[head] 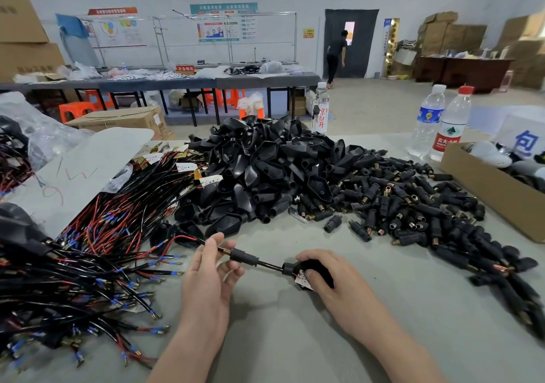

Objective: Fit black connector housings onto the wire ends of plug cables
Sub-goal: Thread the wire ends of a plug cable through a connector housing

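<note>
2 forearms reach in from below; left hand [206, 273] on edge, thumb up, pinching the cable [269, 265]; right hand [331, 279] palm down, gripping the plug [290, 268].

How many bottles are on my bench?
3: a bottle with red lettering behind the housing pile; a blue-label bottle and a red-label bottle side by side at right. Others may be hidden.

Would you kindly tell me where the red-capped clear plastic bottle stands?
Head view, far right: the red-capped bottle stands between the white-capped clear bottle and the cardboard box.
</note>
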